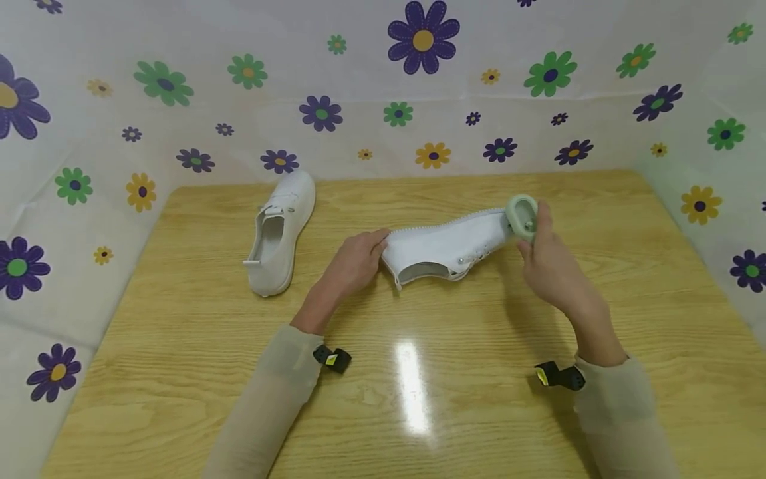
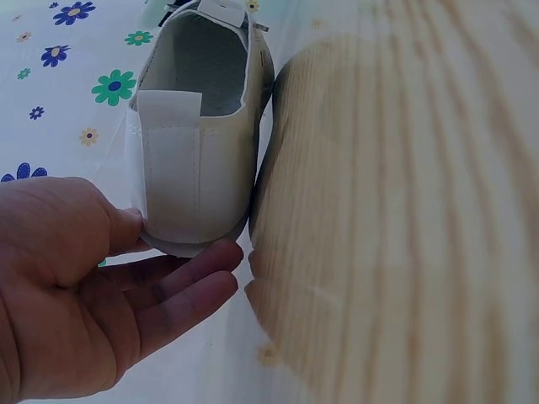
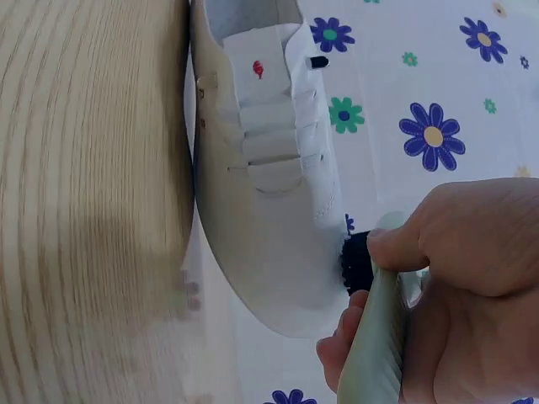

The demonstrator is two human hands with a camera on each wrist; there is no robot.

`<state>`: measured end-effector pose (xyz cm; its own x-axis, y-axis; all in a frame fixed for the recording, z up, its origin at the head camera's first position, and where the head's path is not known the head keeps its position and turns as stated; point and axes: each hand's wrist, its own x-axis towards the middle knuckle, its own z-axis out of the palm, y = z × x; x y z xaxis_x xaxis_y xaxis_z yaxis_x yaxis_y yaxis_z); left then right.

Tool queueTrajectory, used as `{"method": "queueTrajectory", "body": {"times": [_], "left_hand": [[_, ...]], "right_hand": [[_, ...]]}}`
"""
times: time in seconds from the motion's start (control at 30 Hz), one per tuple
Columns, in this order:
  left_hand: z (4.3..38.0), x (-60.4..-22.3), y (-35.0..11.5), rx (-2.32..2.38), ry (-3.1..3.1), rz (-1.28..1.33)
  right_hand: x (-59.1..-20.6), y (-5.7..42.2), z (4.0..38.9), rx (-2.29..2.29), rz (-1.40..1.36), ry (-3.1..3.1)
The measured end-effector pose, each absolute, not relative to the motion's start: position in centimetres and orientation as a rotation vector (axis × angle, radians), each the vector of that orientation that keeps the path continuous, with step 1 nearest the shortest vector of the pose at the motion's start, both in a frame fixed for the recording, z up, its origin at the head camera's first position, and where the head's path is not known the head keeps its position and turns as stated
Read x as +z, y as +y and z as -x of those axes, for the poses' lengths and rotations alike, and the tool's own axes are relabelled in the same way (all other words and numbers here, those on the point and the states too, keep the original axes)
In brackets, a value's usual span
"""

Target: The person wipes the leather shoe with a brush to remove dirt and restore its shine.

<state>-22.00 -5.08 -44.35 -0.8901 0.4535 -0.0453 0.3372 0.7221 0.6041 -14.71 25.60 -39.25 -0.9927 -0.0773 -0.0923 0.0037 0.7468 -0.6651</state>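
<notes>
A white lace-up shoe lies on its side, its opening facing me and its toe to the right. My left hand grips it at the heel; in the left wrist view the thumb is at one side of the heel and fingers reach round the sole edge. My right hand holds a pale green brush with an oval, hollow handle. In the right wrist view its dark bristles touch the side of the shoe's toe.
A second white shoe stands upright on the wooden table, left of my left hand, toe pointing away. Flower-patterned white sheeting rises behind the table and at both sides. Black straps are on both wrists.
</notes>
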Motion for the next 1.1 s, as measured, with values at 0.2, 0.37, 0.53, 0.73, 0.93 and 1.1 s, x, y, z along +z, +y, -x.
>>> {"method": "queueTrajectory", "body": {"times": [0.2, 0.37, 0.53, 0.73, 0.93, 1.1], "left_hand": [[21.9, -44.3, -5.1, 0.901, 2.74, -0.637], [21.9, -44.3, -5.1, 0.905, 2.747, -0.633], [21.8, -44.5, -5.1, 0.893, 2.743, -0.623], [21.9, -44.6, -5.1, 0.899, 2.731, -0.622], [22.0, -44.5, -5.1, 0.915, 2.743, -0.637], [21.9, -44.3, -5.1, 0.899, 2.757, -0.638]], "right_hand": [[-40.0, 24.3, 14.7, -0.993, 0.156, 2.78], [-39.9, 23.5, 14.6, -1.034, 0.297, 2.688], [-39.5, 25.5, 14.5, -1.054, 0.173, 2.723], [-39.3, 25.6, 14.7, -1.007, 0.081, 2.756], [-39.5, 21.9, 15.0, -0.961, 0.236, 2.699], [-39.7, 19.8, 14.5, -0.86, 0.473, 2.642]]}}
